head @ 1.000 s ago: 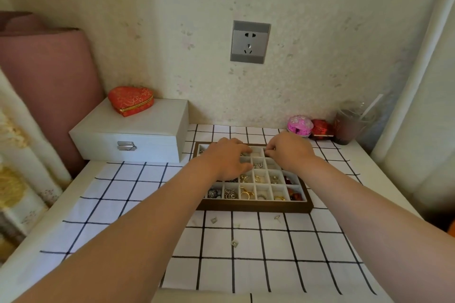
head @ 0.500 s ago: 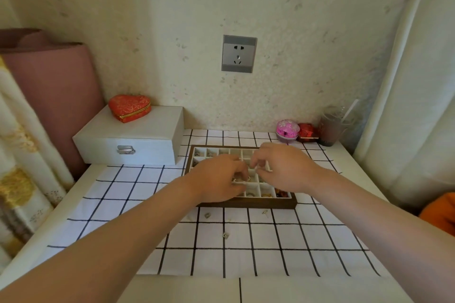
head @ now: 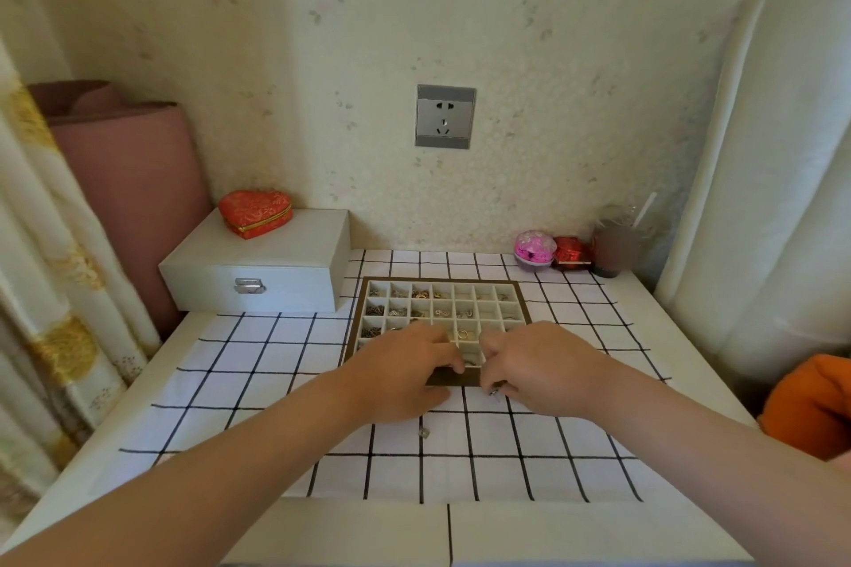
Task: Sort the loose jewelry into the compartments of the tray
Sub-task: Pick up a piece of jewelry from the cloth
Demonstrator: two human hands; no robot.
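You pulled both hands back to the near edge of the brown-framed white tray (head: 523, 296); right hand (head: 534, 366) curls onto a small silver piece (head: 494, 392) on the tabletop (head: 350, 529), left hand (head: 400, 375) curled, grips unclear; next pick starting

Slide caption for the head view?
Left hand and right hand work at the tray's near edge; one piece lies by the right hand, another loose on the cloth.

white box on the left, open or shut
Shut: the white box has its lid lying flat, its metal clasp sits at the front, and a red heart-shaped case rests on top.
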